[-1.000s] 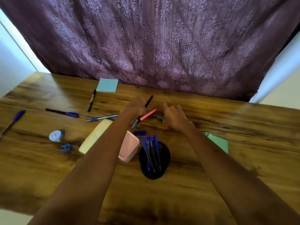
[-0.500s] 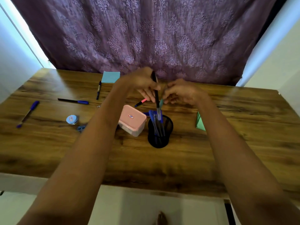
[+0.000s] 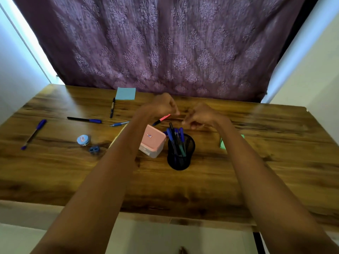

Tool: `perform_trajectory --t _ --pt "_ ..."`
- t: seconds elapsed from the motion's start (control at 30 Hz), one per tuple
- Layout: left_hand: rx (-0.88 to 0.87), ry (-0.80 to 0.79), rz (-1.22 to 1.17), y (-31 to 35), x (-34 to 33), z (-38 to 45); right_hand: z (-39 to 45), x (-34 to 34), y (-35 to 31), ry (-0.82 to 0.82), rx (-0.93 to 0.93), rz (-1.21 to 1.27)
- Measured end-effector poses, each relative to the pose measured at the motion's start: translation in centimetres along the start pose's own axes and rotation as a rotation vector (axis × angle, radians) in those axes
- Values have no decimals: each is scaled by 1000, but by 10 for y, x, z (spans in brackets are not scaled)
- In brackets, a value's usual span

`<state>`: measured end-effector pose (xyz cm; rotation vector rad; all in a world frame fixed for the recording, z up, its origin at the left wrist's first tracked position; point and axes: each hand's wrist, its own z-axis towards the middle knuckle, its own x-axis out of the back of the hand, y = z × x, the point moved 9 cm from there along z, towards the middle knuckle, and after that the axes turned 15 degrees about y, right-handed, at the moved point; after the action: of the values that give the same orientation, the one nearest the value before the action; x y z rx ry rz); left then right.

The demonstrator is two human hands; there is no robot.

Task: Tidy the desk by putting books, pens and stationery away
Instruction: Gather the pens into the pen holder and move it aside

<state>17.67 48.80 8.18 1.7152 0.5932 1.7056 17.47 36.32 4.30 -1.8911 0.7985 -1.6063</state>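
I have both hands raised over the far middle of the desk (image 3: 183, 189), just past the black mesh pen holder (image 3: 180, 153). My left hand (image 3: 162, 105) has its fingers curled in loosely, and a pink-capped marker (image 3: 161, 119) lies on the wood just below it; I cannot tell whether the fingertips touch it. My right hand (image 3: 200, 115) is curled too, fingers bunched near the holder's far rim, and motion blur hides whether anything is pinched there. The two hands are near each other but apart.

The pen holder stands upright in the middle of the desk with several blue pens (image 3: 177, 138) and a dark one leaning inside it. Just left of it, touching or nearly so, sits a pink box (image 3: 153, 141) with a small label on its lid. A green sticky pad (image 3: 222, 143) peeks out from behind my right forearm.

On the left half, pens lie loose: a blue pen (image 3: 34, 133) far left, a black pen with a blue cap (image 3: 84, 119), a light blue pen (image 3: 119, 123) and a black marker (image 3: 112, 107) pointing toward a blue sticky pad (image 3: 126, 93) at the far edge. Nearer sit a round tin (image 3: 83, 140) and a blue sharpener (image 3: 94, 149), close together.
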Motion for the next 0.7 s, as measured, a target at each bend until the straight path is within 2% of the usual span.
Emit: perform_trajectory --t 0.1,0.17,0.23,0.3,0.43,0.6,0.7 --pt "47 189 31 -16 13 24 27 11 10 189 -14 110" --pt "83 242 70 -36 6 41 41 0 17 205 30 93" --pt "112 222 113 -57 -11 57 50 -28 27 120 77 6" --pt "133 136 250 -70 -33 67 58 -59 35 -16 102 -29" --pt "136 33 430 -93 -67 80 77 -101 29 -135 342 -149" --pt "192 40 508 -109 -80 92 89 -118 29 -268 356 -245" --pt "188 3 501 -113 -89 97 88 -123 32 -310 302 -252"
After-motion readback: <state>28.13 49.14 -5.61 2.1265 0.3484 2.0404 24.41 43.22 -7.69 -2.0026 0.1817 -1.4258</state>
